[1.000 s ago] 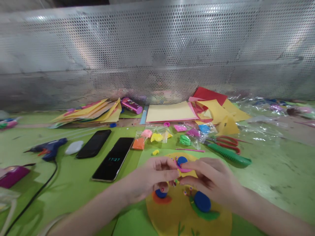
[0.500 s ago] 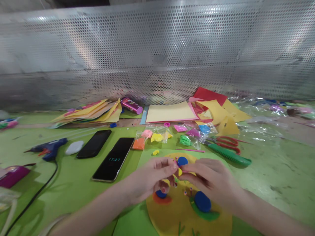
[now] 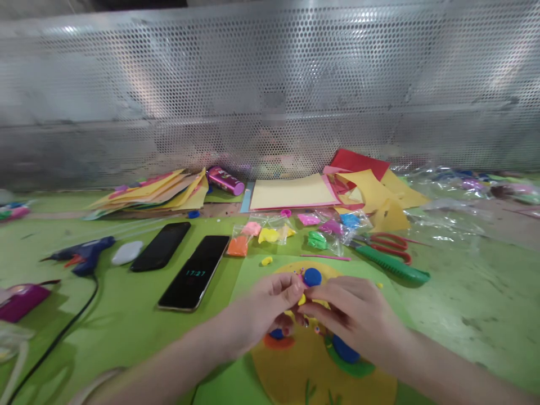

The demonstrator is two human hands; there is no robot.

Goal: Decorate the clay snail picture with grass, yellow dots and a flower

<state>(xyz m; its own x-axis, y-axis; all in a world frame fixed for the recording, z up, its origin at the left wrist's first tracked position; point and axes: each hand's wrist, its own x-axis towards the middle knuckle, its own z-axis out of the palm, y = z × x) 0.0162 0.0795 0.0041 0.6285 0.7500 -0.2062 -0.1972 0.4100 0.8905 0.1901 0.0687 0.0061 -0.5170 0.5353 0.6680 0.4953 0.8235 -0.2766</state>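
Both the bare left hand [image 3: 270,306] and bare right hand [image 3: 356,312] grip a small yellow clay lump [image 3: 301,300] between fingertips — squeezing too hard could flatten it, and dipping could smear the domed blue clay disc [image 3: 345,349] below the right grip. Beyond the grip, clear plastic bags [image 3: 336,244] hold bright yellow clay [image 3: 268,235] and green clay [image 3: 317,241].

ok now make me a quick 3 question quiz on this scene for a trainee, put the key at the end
1. What colour is the small piece at the fingertips of the left hand and right hand? a) blue b) yellow c) red
2. True or false: the red-handled scissors lie to the right of the orange packet.
3. Fill in: the phone with lit digits reads ____.

Key: 1. b; 2. true; 3. 17:27
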